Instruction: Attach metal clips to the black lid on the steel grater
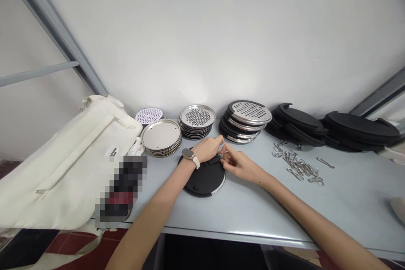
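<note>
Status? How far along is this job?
Done: one grater stack looks assembled on black bases. In hand: the left hand and right hand work at the edge of a black disc. Remaining: loose clips, more black bases, and bare steel graters.

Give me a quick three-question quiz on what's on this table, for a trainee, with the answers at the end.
1. Which hand wears the wristwatch: the left hand or the right hand?
2. True or false: the pile of small metal clips lies to the right of the black round disc.
3. Fill in the blank: the steel stack beside the white canvas bag has a plain top disc, while the next stack to the right has a ____ top disc.

Key: 1. The left hand. 2. True. 3. Perforated.
</note>
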{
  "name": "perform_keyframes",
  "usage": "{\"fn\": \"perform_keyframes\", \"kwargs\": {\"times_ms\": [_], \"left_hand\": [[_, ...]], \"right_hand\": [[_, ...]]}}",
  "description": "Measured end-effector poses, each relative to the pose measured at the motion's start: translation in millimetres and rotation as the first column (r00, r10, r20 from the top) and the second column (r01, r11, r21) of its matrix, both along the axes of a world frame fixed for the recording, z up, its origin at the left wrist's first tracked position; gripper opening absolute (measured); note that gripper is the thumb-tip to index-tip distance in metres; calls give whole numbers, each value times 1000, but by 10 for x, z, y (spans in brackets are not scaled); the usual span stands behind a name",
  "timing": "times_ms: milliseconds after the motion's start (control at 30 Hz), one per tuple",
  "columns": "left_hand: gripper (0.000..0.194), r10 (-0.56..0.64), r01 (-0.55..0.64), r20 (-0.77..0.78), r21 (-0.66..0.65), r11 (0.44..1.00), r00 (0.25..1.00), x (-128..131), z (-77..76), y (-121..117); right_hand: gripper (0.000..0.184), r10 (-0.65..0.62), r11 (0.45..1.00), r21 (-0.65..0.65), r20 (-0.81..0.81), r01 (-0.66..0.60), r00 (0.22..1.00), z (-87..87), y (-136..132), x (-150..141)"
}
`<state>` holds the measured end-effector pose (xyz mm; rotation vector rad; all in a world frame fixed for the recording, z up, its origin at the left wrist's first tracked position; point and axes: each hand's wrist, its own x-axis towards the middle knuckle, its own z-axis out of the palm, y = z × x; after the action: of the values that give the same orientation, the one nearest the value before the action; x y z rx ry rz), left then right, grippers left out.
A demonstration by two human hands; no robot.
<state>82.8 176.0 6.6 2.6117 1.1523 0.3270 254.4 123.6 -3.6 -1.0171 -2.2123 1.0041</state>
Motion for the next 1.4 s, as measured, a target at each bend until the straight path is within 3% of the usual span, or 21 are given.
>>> {"fn": "perform_keyframes", "kwargs": {"times_ms": [1000,1400], "left_hand": [[18,-3,3,-19,-10,1000,1000,-10,-10,1],[13,-4,4,12,-17,1000,1000,-3,10,-15]], "right_hand": [[13,1,1000,-26,-46,-2,999,-17,8,3],[22,45,974,-210,-190,-85,981,-52,73,48]]}}
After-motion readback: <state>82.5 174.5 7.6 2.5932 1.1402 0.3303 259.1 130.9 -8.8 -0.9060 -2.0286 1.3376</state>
